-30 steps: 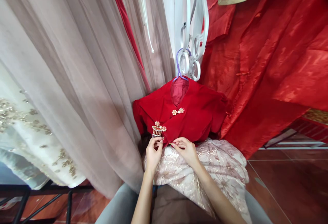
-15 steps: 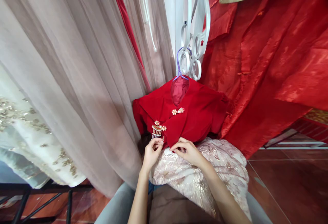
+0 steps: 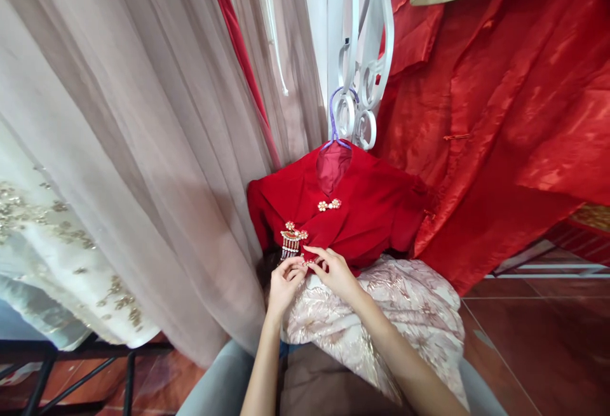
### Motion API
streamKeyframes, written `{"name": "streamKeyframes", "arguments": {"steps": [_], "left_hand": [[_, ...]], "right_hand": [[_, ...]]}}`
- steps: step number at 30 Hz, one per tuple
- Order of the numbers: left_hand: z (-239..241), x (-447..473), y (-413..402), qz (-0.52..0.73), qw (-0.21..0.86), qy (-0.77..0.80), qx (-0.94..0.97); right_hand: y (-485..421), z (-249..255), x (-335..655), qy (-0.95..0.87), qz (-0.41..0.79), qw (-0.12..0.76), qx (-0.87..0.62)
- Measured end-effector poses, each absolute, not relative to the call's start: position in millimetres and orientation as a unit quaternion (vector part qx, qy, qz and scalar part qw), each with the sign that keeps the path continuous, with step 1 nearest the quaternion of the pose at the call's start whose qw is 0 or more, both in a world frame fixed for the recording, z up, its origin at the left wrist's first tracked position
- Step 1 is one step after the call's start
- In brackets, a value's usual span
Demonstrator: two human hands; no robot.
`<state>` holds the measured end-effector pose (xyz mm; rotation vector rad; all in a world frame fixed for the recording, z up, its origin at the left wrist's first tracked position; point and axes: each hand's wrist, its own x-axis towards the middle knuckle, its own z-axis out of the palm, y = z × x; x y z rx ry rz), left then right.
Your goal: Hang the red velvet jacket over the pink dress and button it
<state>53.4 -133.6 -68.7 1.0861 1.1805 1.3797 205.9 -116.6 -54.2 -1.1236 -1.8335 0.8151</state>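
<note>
A short red jacket (image 3: pixel 362 213) hangs on a purple hanger (image 3: pixel 333 120) hooked into a white scrolled metal frame (image 3: pixel 362 86). It has two flower clasps (image 3: pixel 328 204), and a gold tasselled ornament (image 3: pixel 291 241) hangs from the lower one. Below it spreads a pink brocade skirt (image 3: pixel 410 314). My left hand (image 3: pixel 283 286) and my right hand (image 3: pixel 333 270) meet at the jacket's lower front edge, just under the ornament. Both pinch something small there, fingers pressed together; what they hold is too small to name.
Sheer beige curtains (image 3: pixel 143 149) hang on the left, over a white gown with gold embroidery (image 3: pixel 57 238). Red satin robes (image 3: pixel 500 117) hang on the right. A black metal rail (image 3: pixel 71 365) runs low on the left. Brown floor tiles (image 3: pixel 548 340) lie to the right.
My right hand has moved left and slightly up along the jacket's hem to meet my left hand under the ornament. My left hand has barely shifted.
</note>
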Motion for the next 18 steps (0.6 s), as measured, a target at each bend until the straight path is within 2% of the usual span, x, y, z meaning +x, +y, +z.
{"name": "streamKeyframes", "arguments": {"steps": [7, 18], "left_hand": [[-73.3, 55.9, -132.6, 0.579, 0.448, 0.507, 0.454], [-72.7, 52.1, -122.9, 0.532, 0.444, 0.508, 0.512]], "right_hand": [[-117.3, -61.9, 192.7, -0.695, 0.295, 0.422, -0.502], [-113.6, -63.8, 196.5, -0.710, 0.272, 0.428, -0.489]]}}
